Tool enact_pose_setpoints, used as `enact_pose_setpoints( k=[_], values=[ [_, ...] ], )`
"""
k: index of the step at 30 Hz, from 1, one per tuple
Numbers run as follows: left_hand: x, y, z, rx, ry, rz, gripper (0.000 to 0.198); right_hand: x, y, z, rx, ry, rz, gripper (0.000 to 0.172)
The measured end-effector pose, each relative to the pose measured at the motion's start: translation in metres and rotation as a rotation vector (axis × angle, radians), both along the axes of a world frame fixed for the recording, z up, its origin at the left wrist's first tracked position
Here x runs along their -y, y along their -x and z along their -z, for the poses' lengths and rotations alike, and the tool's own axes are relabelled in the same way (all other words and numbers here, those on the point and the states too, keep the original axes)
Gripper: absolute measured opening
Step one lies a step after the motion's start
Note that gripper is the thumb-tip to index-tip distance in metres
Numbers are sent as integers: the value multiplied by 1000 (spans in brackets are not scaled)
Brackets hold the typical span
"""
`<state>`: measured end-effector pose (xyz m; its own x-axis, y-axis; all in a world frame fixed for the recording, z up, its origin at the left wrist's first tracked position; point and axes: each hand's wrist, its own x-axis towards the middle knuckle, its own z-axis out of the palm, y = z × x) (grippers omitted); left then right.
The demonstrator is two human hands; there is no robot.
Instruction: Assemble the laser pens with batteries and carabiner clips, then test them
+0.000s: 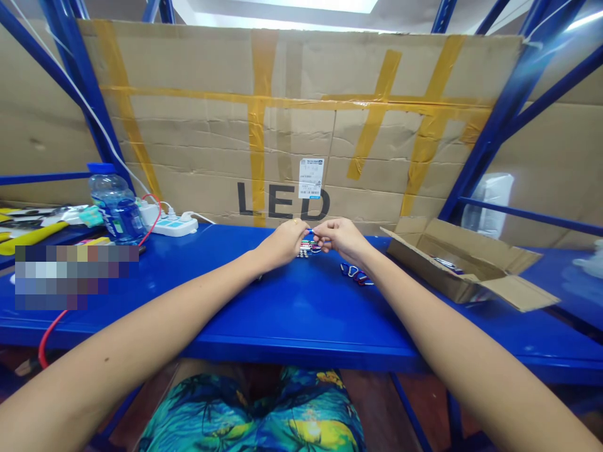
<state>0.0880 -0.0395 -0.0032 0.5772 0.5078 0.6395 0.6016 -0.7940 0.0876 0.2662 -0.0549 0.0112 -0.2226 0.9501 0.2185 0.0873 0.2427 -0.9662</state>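
My left hand [284, 242] and my right hand [343, 238] meet above the middle of the blue table, fingers closed. Between their fingertips is a small blue piece [310, 231], too small and too covered to name its kind. Just beneath the hands lies a group of small coloured tubes with silvery round ends [305, 248], partly hidden by the fingers. Several carabiners [354, 272], blue, silvery and red, lie in a row by my right wrist, partly behind the forearm. A small dark thing [259, 277] shows beside my left wrist.
An open cardboard box [431, 270] with metallic things inside stands at the right. A power strip [173, 224], a plastic bottle [116, 210] and a yellow-handled tool [35, 238] are at the left. A tall cardboard sheet [202, 144] closes off the back of the table [301, 314].
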Motion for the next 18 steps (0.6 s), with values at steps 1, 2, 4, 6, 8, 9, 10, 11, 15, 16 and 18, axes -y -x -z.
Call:
enact_pose_setpoints(
  k=[1,2,4,6,8,9,10,11,15,16,18],
  values=[
    [0,1,0,1,8,1,23,0,0,1,12,-1,-1,14],
    [0,2,-1,5,14,3,21,0,0,1,13,2,-7,14],
    [1,4,-2,21,17,14,18,0,0,3,-9,24,-25,14],
    [2,5,-3,45,17,47,16,-1,-1,3,-46,68,-47,13],
    [2,5,-4,63,25,90,13,-2,-2,4,-70,109,-74,15],
    [2,4,-4,65,34,99,12,-2,-3,4,-75,121,-85,15],
    [1,3,-4,64,44,93,12,-3,-3,4,-78,122,-89,15],
    [1,2,-4,54,52,72,13,-3,-3,4,-78,114,-87,15],
    [0,0,-3,-119,73,-75,19,-3,0,6,-32,45,-33,15],
    [0,0,-3,-167,86,-102,18,-3,1,6,-9,30,-21,16],
    [1,0,-4,-214,115,-129,16,-3,2,7,32,13,-9,18]
  ],
)
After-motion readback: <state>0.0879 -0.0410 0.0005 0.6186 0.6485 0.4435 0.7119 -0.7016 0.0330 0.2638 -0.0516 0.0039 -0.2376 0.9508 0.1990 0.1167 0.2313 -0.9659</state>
